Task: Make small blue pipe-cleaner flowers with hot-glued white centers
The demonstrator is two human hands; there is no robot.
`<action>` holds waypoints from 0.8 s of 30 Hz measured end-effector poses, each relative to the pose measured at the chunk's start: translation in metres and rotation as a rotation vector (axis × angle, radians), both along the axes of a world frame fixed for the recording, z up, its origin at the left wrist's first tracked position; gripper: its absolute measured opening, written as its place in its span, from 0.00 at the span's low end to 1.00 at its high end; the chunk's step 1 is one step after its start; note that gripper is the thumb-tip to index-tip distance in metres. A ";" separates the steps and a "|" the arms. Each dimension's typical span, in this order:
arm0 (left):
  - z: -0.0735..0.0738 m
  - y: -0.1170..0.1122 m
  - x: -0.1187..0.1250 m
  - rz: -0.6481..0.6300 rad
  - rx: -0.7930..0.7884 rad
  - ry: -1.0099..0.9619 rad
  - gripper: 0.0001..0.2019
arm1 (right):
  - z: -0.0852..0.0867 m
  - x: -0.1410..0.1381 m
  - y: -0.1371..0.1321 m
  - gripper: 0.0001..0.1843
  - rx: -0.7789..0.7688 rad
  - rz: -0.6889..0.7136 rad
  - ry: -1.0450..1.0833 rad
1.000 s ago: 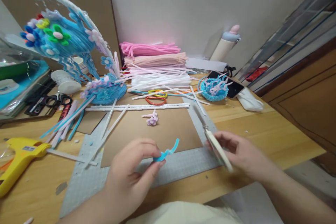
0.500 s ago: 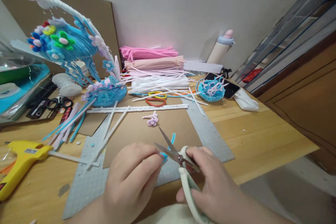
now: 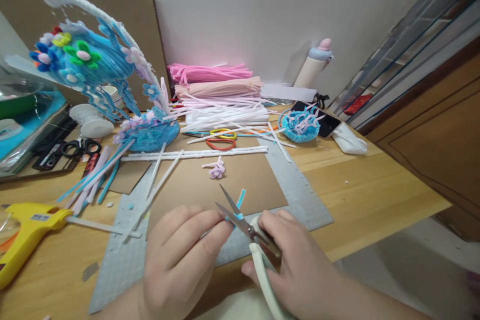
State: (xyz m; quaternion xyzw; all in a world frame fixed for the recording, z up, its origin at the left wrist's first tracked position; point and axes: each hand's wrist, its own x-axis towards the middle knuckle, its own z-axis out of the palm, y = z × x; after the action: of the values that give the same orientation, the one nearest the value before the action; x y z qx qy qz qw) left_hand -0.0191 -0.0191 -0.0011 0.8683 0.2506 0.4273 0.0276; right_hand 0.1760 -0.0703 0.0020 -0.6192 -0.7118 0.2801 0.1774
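Left hand (image 3: 180, 255): thumb and forefinger pinched on the lower end of a short blue pipe cleaner (image 3: 240, 199). The free end sticks up and away over the cardboard sheet (image 3: 195, 185), clear of the table (image 3: 375, 195).

Right hand (image 3: 296, 265): fingers wrapped through the white handles of the scissors (image 3: 240, 220). Blades are parted in a narrow V, tips pointing up-left, and the stem sits between them just above the left fingertips.

Step in hand, as I read it: trimming the blue stem, blades placed but cut not made.

Next move calls for:
- closing the blades square across the stem, since it likely has a wire core and won't shear well at a skew
- keeping the left fingertips below the blade line; they're very close to it
- the offcut is loose once cut and could hop onto the grey cutting mat (image 3: 296, 190)

Around it:
- small lilac flower (image 3: 217, 170) on the cardboard, just beyond the blades
- yellow glue gun (image 3: 30, 225) far left, well apart
- blue chenille sculpture (image 3: 93, 65) back left
- stacked pink and white stems (image 3: 221, 95) at the wall
- black scissors (image 3: 80, 147) lying unused at left
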 end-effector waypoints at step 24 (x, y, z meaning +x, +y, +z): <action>-0.007 0.002 0.004 0.027 0.011 -0.058 0.12 | -0.029 0.006 -0.004 0.16 0.143 -0.077 -0.039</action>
State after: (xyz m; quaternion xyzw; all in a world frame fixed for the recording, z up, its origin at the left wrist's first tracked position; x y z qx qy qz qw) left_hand -0.0152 -0.0171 -0.0079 0.8521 0.2593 0.4540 0.0243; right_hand 0.1825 -0.0745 -0.0265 -0.6372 -0.7089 0.2096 0.2179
